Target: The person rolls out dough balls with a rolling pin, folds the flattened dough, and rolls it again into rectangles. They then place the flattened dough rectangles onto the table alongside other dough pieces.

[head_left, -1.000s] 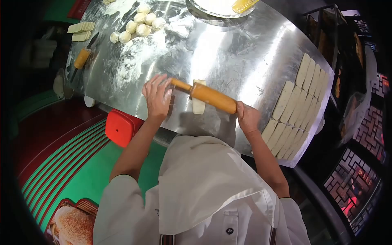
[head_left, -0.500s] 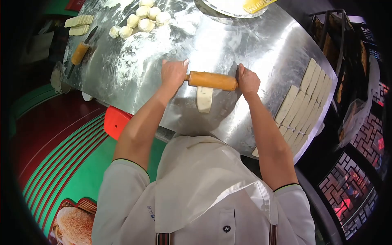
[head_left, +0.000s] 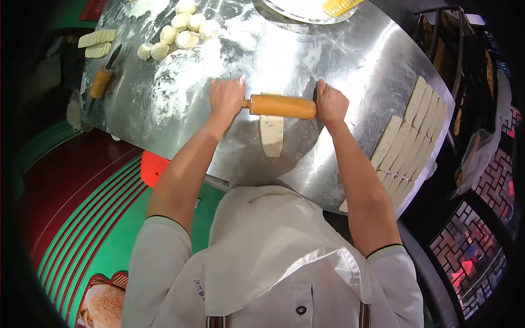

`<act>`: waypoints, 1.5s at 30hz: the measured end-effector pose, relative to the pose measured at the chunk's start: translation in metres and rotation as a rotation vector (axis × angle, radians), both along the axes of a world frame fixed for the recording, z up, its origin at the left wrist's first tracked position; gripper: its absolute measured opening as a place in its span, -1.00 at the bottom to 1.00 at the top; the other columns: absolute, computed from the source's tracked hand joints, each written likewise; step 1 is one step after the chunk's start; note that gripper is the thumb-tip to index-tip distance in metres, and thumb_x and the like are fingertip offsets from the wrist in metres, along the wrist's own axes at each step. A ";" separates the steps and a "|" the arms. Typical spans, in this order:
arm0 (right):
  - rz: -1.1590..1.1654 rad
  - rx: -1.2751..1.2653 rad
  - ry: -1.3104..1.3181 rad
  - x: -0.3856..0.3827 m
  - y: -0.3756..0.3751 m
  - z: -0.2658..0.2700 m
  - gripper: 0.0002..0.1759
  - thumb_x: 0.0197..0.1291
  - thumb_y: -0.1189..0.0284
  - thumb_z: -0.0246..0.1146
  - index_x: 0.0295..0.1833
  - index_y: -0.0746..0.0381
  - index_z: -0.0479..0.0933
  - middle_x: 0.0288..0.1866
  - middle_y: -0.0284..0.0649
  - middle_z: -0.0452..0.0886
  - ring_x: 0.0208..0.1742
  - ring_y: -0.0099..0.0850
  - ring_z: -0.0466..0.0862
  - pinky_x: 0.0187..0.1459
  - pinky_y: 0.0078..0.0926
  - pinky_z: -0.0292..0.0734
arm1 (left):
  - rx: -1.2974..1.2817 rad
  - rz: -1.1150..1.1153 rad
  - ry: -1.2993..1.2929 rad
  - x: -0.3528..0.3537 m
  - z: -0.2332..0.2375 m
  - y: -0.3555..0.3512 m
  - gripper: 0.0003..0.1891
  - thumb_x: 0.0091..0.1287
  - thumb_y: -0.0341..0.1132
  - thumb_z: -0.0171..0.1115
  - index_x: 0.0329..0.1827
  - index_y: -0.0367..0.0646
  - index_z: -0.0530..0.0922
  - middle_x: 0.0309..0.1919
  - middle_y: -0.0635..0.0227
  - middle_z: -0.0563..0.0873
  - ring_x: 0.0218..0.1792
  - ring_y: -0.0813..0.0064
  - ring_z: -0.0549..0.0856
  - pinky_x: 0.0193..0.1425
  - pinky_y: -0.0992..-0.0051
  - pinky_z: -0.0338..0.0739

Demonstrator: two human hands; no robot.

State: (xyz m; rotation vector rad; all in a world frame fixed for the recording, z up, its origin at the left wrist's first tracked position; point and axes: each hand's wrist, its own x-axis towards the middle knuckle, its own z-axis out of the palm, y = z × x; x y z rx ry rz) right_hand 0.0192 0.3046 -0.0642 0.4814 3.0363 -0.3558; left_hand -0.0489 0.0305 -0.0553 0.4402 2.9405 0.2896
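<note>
A wooden rolling pin (head_left: pixel 283 106) lies across a long flat strip of dough (head_left: pixel 272 136) on the metal table. The strip shows on both sides of the pin, with most of it toward me. My left hand (head_left: pixel 227 97) is closed round the pin's left handle. At the other end, my right hand (head_left: pixel 332 103) grips the right handle, which is mostly hidden by the fingers.
Round dough balls (head_left: pixel 186 40) sit at the upper left on floury metal. A second rolling pin (head_left: pixel 101 82) lies near sliced dough (head_left: pixel 98 41) at the left edge. Rows of dough strips (head_left: pixel 407 136) line the right side. A round tray (head_left: pixel 306 16) holds a yellow scraper (head_left: pixel 339 6).
The dough strip has grown longer, and its far end now shows beyond the rolling pin. Both hands stay on the handles. The view has shifted slightly.
</note>
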 end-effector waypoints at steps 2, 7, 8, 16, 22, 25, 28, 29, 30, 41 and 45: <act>-0.032 -0.008 -0.078 -0.020 0.006 -0.002 -0.33 0.54 0.08 -0.10 -0.48 0.25 0.67 -0.51 0.07 0.68 -0.44 0.01 0.72 -0.31 -0.09 0.62 | 0.015 0.012 0.027 -0.017 -0.005 0.005 -0.50 0.55 -0.13 -0.06 -0.49 -0.20 0.67 -0.50 0.07 0.73 -0.42 0.04 0.67 0.03 0.12 0.39; -0.070 -0.115 -0.105 0.049 -0.017 0.011 -0.42 0.53 0.11 -0.09 -0.40 0.22 0.65 -0.45 0.02 0.69 -0.39 0.01 0.70 -0.27 -0.08 0.59 | 0.119 -0.068 0.027 0.043 0.007 -0.014 -0.64 0.47 -0.17 0.05 -0.42 -0.14 0.67 -0.46 0.16 0.71 -0.32 0.15 0.67 0.01 0.18 0.38; -0.045 -0.122 -0.090 0.073 -0.025 0.019 -0.48 0.51 0.16 -0.02 -0.42 0.20 0.63 -0.47 -0.01 0.68 -0.42 -0.01 0.68 -0.31 -0.06 0.56 | 0.181 -0.129 0.077 0.070 0.003 -0.025 -0.69 0.45 -0.18 0.06 -0.38 -0.11 0.67 -0.44 0.21 0.70 -0.29 0.19 0.67 0.01 0.20 0.37; 0.216 -0.163 -0.015 0.202 -0.032 0.009 -0.63 0.42 0.26 0.12 -0.46 0.14 0.61 -0.50 -0.20 0.65 -0.44 -0.20 0.65 -0.33 -0.24 0.52 | 0.262 -0.141 -0.133 0.193 0.036 -0.056 -0.86 0.36 -0.32 0.22 -0.39 -0.06 0.63 -0.42 0.31 0.66 -0.25 0.26 0.60 0.03 0.23 0.34; 0.100 -0.165 -0.007 0.129 -0.023 0.006 -0.54 0.47 0.24 0.07 -0.49 0.21 0.59 -0.58 -0.07 0.62 -0.57 -0.09 0.63 -0.47 -0.16 0.53 | 0.220 -0.188 0.008 0.116 0.007 -0.039 -0.73 0.41 -0.27 0.16 -0.49 -0.07 0.64 -0.59 0.22 0.64 -0.50 0.16 0.59 -0.04 0.20 0.38; 0.021 -0.119 -0.038 0.044 -0.009 0.009 -0.44 0.52 0.17 -0.04 -0.50 0.23 0.60 -0.52 0.00 0.66 -0.50 -0.05 0.68 -0.39 -0.14 0.58 | 0.098 0.004 -0.061 0.041 0.006 -0.013 -0.62 0.46 -0.15 0.07 -0.45 -0.14 0.69 -0.50 0.09 0.71 -0.40 0.06 0.66 0.03 0.10 0.42; 0.015 -0.050 -0.048 -0.025 0.012 -0.002 -0.37 0.54 0.11 -0.11 -0.45 0.25 0.63 -0.47 0.03 0.69 -0.41 -0.01 0.72 -0.29 -0.10 0.61 | 0.004 0.088 -0.039 -0.026 -0.003 0.007 -0.53 0.48 -0.08 0.03 -0.44 -0.18 0.74 -0.46 0.02 0.73 -0.34 -0.01 0.69 0.18 0.08 0.40; -0.004 -0.021 -0.076 -0.040 0.016 -0.003 -0.36 0.54 0.09 -0.13 -0.44 0.25 0.65 -0.45 0.03 0.70 -0.38 0.00 0.72 -0.25 -0.09 0.61 | 0.003 0.094 -0.038 -0.028 -0.004 0.007 -0.53 0.48 -0.08 0.03 -0.44 -0.18 0.74 -0.46 0.02 0.73 -0.34 -0.01 0.69 0.18 0.08 0.40; -0.022 0.006 -0.103 -0.048 0.015 -0.001 -0.35 0.54 0.08 -0.14 -0.42 0.25 0.66 -0.44 0.03 0.71 -0.36 0.01 0.73 -0.22 -0.08 0.62 | 0.017 0.098 -0.018 -0.030 -0.005 0.008 -0.53 0.48 -0.07 0.02 -0.45 -0.18 0.73 -0.47 0.01 0.73 -0.35 -0.01 0.69 0.18 0.09 0.40; 0.167 -0.139 -0.016 0.123 -0.013 0.006 -0.60 0.44 0.24 0.09 -0.44 0.17 0.59 -0.52 -0.14 0.64 -0.49 -0.12 0.64 -0.37 -0.17 0.54 | 0.233 -0.066 0.051 0.135 0.008 -0.031 -0.78 0.38 -0.24 0.20 -0.45 -0.08 0.62 -0.48 0.31 0.66 -0.35 0.22 0.60 -0.02 0.21 0.34; 0.259 -0.141 0.020 0.172 -0.015 0.017 -0.62 0.42 0.27 0.12 -0.48 0.16 0.55 -0.51 -0.18 0.63 -0.47 -0.17 0.64 -0.34 -0.23 0.53 | 0.226 -0.102 -0.031 0.186 0.021 -0.039 -0.75 0.38 -0.25 0.21 -0.49 -0.09 0.59 -0.52 0.30 0.63 -0.34 0.23 0.59 -0.04 0.21 0.33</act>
